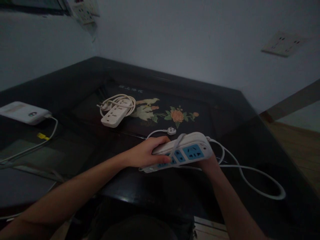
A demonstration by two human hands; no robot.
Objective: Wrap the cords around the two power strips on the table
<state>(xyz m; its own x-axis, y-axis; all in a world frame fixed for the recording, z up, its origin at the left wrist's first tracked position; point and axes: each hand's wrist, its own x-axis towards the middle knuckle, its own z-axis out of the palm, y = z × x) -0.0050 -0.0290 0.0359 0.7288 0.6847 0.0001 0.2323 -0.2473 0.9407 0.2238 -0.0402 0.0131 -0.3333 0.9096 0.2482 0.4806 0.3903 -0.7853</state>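
Note:
A white power strip (178, 151) with blue socket panels is held tilted above the dark table. My left hand (147, 151) grips its left end, thumb behind and fingers across the blue face. From below and behind, my right hand (206, 163) is at the right end; its fingers are hidden by the strip. A turn of the white cord (178, 143) crosses the strip's middle. More white cord (252, 168) loops out to the right over the table, and a white plug (171, 130) lies on the tabletop just beyond the strip.
Another white power strip (116, 113), with its cord coiled on it, lies left of centre. At far left sits a white device (23, 111) with a cable and yellow tag (43, 136). The black table (225, 110) has painted flowers; wall sockets (282, 44) are at right.

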